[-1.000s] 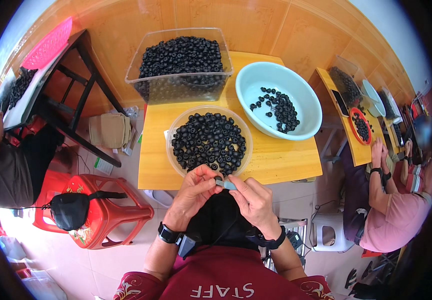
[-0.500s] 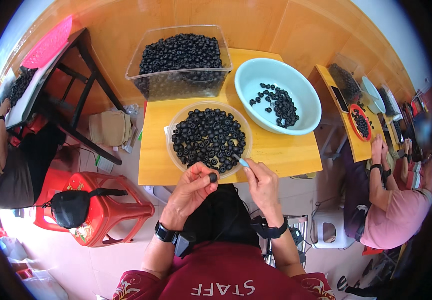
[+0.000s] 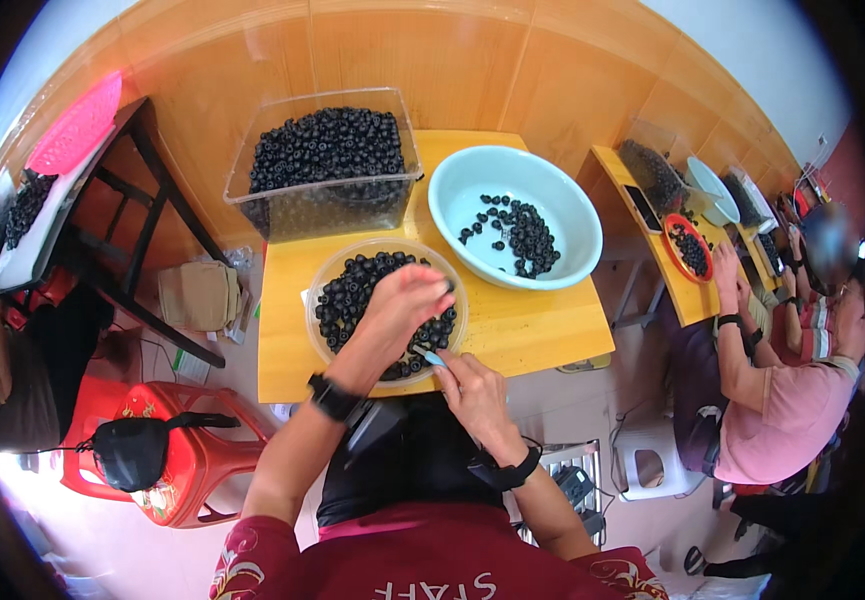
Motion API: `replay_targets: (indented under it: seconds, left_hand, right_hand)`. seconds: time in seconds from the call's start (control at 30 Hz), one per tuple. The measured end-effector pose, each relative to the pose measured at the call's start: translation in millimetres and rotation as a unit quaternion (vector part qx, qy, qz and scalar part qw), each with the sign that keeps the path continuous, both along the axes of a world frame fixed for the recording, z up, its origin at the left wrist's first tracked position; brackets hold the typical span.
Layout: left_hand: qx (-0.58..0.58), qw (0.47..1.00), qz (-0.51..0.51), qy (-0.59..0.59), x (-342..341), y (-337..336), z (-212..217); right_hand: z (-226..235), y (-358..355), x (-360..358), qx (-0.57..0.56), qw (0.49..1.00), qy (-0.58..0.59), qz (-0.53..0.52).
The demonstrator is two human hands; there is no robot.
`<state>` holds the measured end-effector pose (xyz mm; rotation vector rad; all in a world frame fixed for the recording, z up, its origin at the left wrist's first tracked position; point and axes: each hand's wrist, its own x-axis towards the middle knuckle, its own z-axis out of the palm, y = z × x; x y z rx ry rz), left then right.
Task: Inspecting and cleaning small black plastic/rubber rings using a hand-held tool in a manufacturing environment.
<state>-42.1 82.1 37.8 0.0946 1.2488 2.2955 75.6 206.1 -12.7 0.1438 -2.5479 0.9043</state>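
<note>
My left hand (image 3: pixel 404 308) is above the round clear tub (image 3: pixel 314 352), fingers pinched on a small round black part (image 3: pixel 449 286) that shows at the fingertips. The tub holds many such black parts (image 3: pixel 347 300), several with a hole in the middle; my left hand and forearm hide some of them. At the tub's near right rim, my right hand (image 3: pixel 477 400) is closed around a small tool with a light blue handle (image 3: pixel 435 358). Its thin tip points into the tub. Beyond, a pale blue basin (image 3: pixel 577 215) has a loose heap of black parts (image 3: pixel 532 240) inside.
A clear rectangular bin (image 3: pixel 337 215) piled with black parts stands at the back of the yellow wooden table (image 3: pixel 522 340). Left are a red stool (image 3: pixel 212 460) with a black bag and a dark-legged table. Co-workers sit at both sides, the right one (image 3: pixel 772 420) near a red tray.
My left hand has moved up and right from the tub's near edge toward the basin, carrying the black part. My right hand stays by the tub with the tool. The whole view has shifted slightly.
</note>
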Motion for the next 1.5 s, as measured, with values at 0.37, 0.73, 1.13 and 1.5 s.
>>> replay_targets:
  seconds: [0.37,0.73,1.13,1.5]
  left_hand:
    - [-0.166,0.968,-0.049,0.180,-33,-37,25]
    - [-0.422,0.832,-0.007,0.359,5,-52,-53]
    - [-0.480,0.723,-0.063,0.493,-23,-6,-58]
    - [-0.159,0.972,-0.103,0.136,-8,-49,-21]
  right_hand:
    - [-6,0,-4,-0.053,0.999,-0.002,0.005]
    - [-10,-2,-4,-0.075,0.997,-0.007,-0.003]
    - [-18,-3,-6,-0.182,0.983,0.023,0.020]
    - [-7,-2,-6,-0.172,0.985,0.020,0.017]
